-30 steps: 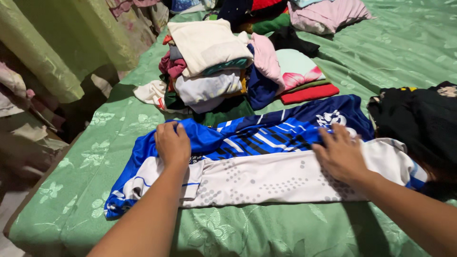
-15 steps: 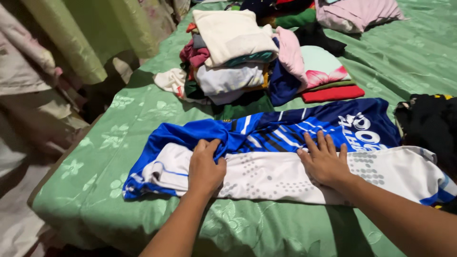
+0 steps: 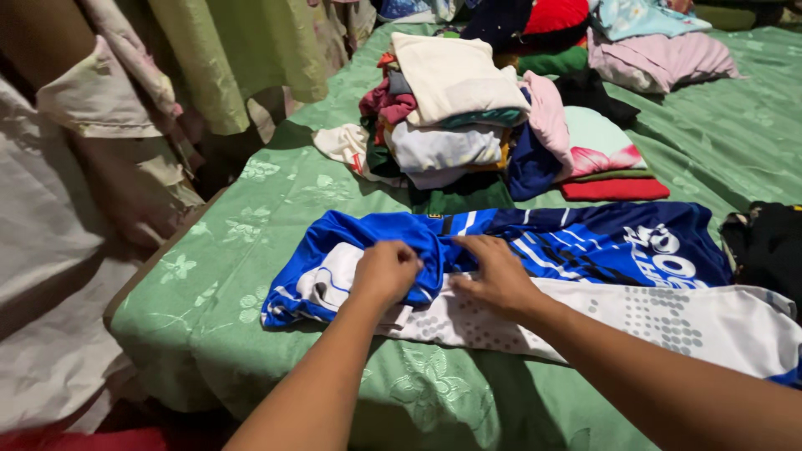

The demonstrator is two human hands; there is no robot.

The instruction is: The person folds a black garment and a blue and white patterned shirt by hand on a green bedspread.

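Head camera looks down at a bed (image 3: 251, 250) with a green sheet. A blue and white shirt (image 3: 585, 250) lies flat across it, near the front edge. The shirt is partly folded: the white side is laid over the blue along its length, and the long strip is still stretched out to the right. The end near the hands is bunched up and not yet neat, so I think the folding is only begun.

The left hand (image 3: 386, 271) sits on the left end of the shirt. Its fingers are curled shut and pinch a bit of the blue cloth. The right hand (image 3: 499, 274) is just beside it, touching the shirt too. Its fingers lie spread and flat, pressing the cloth down; they hold nothing.

Behind the shirt is a pile of folded clothes (image 3: 455, 117) with a cream one on top, and a red cloth (image 3: 614, 189) at the bottom beside it. A black cloth (image 3: 764, 242) lies at the right edge. Pale curtains (image 3: 242, 58) hang at the left.
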